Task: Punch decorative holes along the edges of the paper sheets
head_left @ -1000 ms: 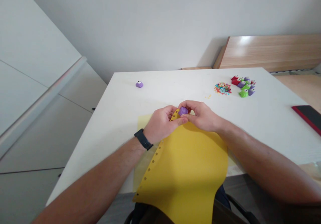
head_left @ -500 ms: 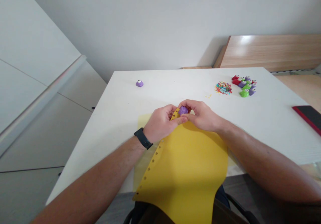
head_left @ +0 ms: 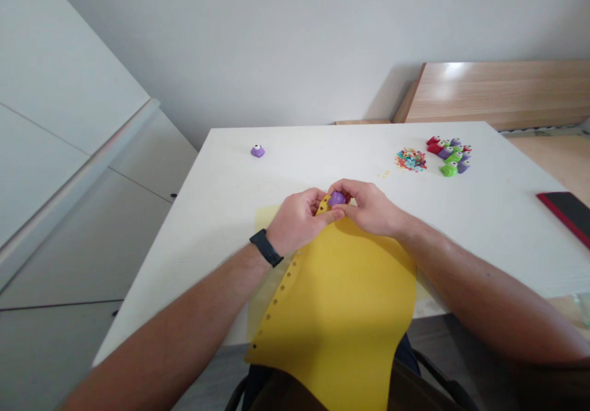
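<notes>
A large yellow sheet [head_left: 354,288] hangs from both hands over the table's front edge, a row of small flower-shaped holes along its left side. My left hand [head_left: 302,219] is closed on the sheet's upper left edge, its thumb reaching toward my right hand. With bent fingers, my right hand [head_left: 364,207] grips a small purple punch [head_left: 337,199] set at the sheet's top corner. The fingertips of both hands meet there and partly hide the punch.
On the white table [head_left: 198,214] sit a purple punch [head_left: 257,151] at back left, a pile of colourful cut-outs [head_left: 412,160], several red, green and purple punches [head_left: 449,169] at back right, and a black-and-red object [head_left: 569,211] at far right.
Both hands, the sheet and the table appear slightly higher in the view. The grip on the sheet and the purple punch looks the same.
</notes>
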